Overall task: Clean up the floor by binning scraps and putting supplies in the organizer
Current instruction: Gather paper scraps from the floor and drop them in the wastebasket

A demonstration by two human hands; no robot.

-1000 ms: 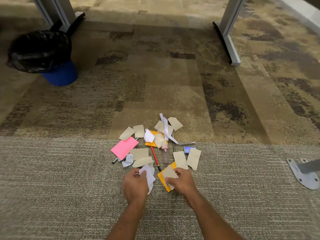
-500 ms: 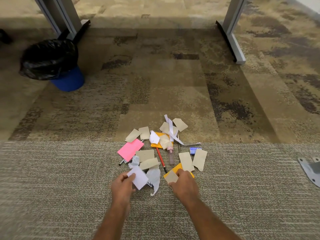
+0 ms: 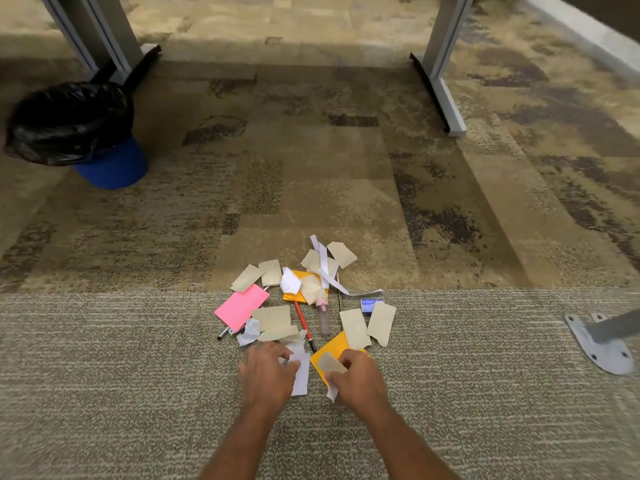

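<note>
A pile of paper scraps lies on the carpet in front of me: several tan pieces (image 3: 353,327), white strips (image 3: 323,263), a pink note pad (image 3: 240,306) and orange pads (image 3: 334,348). Among them lie a red pencil (image 3: 304,323), a black pen (image 3: 225,334), a small clear bottle with a pink cap (image 3: 324,315) and a small blue item (image 3: 370,304). My left hand (image 3: 266,374) grips white paper scraps (image 3: 300,374) at the pile's near edge. My right hand (image 3: 360,379) pinches a tan scrap (image 3: 329,363) over the near orange pad.
A blue bin (image 3: 114,168) lined with a black bag (image 3: 69,123) stands far left on the carpet. Grey desk legs rise at the back left (image 3: 104,36) and back right (image 3: 441,64). A grey metal foot plate (image 3: 599,344) sits at the right.
My left hand has moved right and back toward the pile with its white scraps. My right hand stays at the orange pad, still holding the tan scrap. The camera shifted slightly.
</note>
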